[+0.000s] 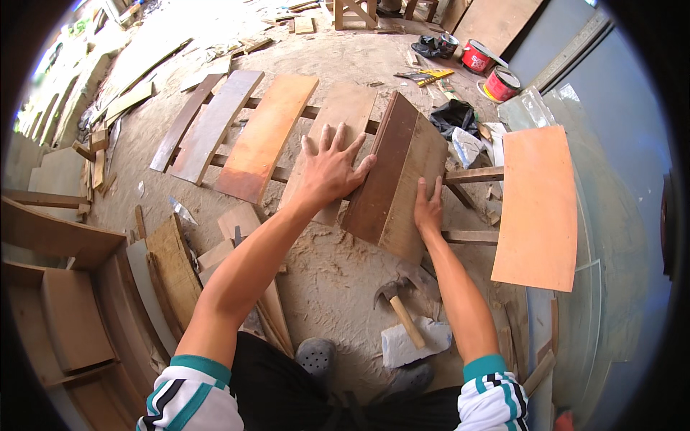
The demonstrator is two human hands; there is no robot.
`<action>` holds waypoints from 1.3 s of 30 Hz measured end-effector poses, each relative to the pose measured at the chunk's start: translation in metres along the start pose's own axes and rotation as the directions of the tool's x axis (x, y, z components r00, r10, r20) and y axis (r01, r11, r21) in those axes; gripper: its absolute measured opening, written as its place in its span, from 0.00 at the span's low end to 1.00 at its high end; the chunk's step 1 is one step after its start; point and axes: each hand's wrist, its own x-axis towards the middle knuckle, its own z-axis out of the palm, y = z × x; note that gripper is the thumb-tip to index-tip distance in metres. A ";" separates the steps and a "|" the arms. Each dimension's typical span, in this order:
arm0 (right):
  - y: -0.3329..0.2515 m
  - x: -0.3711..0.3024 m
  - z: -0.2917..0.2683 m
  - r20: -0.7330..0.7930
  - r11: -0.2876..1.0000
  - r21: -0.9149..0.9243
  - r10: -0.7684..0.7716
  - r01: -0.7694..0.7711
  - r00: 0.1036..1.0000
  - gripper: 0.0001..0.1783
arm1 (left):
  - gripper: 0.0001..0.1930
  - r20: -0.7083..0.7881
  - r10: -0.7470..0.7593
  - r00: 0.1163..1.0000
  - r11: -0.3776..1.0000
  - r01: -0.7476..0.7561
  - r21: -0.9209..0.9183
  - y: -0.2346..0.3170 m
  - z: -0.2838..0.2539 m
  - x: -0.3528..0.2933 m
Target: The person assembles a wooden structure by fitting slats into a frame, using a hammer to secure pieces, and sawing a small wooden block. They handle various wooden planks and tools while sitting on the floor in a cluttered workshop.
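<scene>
A two-tone wooden board (402, 169), dark brown on its left part and greyish brown on its right, lies slanted across two long wooden rails between my hands. My left hand (330, 169) is open, fingers spread flat on a plain light-brown board (345, 108), its thumb at the two-tone board's left edge. At that board's right edge rests my right hand (429, 208), open, with two fingers stretched out along it; its thumb is hidden. Farther left on the rails lie an orange-brown board (269, 136), a greyish board (215, 129) and a narrow dark board (185, 123).
An orange board (535, 208) sits at the rails' right end. Near my feet, a claw hammer (402, 316) leans on a white block (431, 341). Paint cans (501, 85), a yellow square (424, 76) and black plastic (453, 116) lie far right. Glass sheets (575, 316) stand right; wooden shelving (75, 316) left.
</scene>
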 end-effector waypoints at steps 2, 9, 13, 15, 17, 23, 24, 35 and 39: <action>0.002 0.003 0.004 -0.006 1.000 -0.023 -0.010 0.010 1.000 0.48 | 0.35 -0.020 0.006 1.000 1.000 -0.006 -0.004 -0.002 0.003 0.000; 0.006 0.006 0.006 -0.032 0.999 -0.017 -0.051 0.050 0.998 0.48 | 0.36 -0.007 0.010 1.000 1.000 -0.010 -0.018 -0.004 0.004 0.002; 0.003 0.003 0.004 -0.021 0.999 -0.044 -0.029 0.028 0.999 0.48 | 0.36 0.024 0.003 1.000 1.000 -0.003 -0.012 -0.004 0.002 0.002; -0.002 0.000 0.002 0.018 0.999 -0.052 0.013 -0.012 1.000 0.49 | 0.37 0.035 -0.010 0.999 1.000 0.010 -0.005 -0.004 0.001 0.001; 0.002 0.001 0.004 0.011 0.999 -0.052 -0.002 0.003 1.000 0.49 | 0.37 0.029 -0.007 1.000 1.000 0.007 0.000 -0.004 0.002 -0.001; 0.003 0.003 0.004 -0.014 0.999 -0.020 -0.026 0.026 1.000 0.48 | 0.36 0.007 0.002 1.000 1.000 -0.002 -0.013 -0.002 0.002 0.002; 0.002 0.003 0.001 -0.001 1.000 -0.024 -0.013 0.013 1.000 0.48 | 0.36 -0.007 0.011 1.000 1.000 -0.011 -0.026 -0.002 0.003 0.002; 0.012 0.004 0.006 -0.038 0.996 0.054 -0.064 0.066 0.997 0.49 | 0.36 0.000 0.000 1.000 1.000 0.000 -0.005 -0.001 0.005 0.001; 0.009 0.004 0.003 -0.031 0.996 0.069 -0.060 0.062 0.998 0.50 | 0.36 -0.033 0.003 0.999 1.000 -0.004 -0.020 -0.003 0.005 -0.001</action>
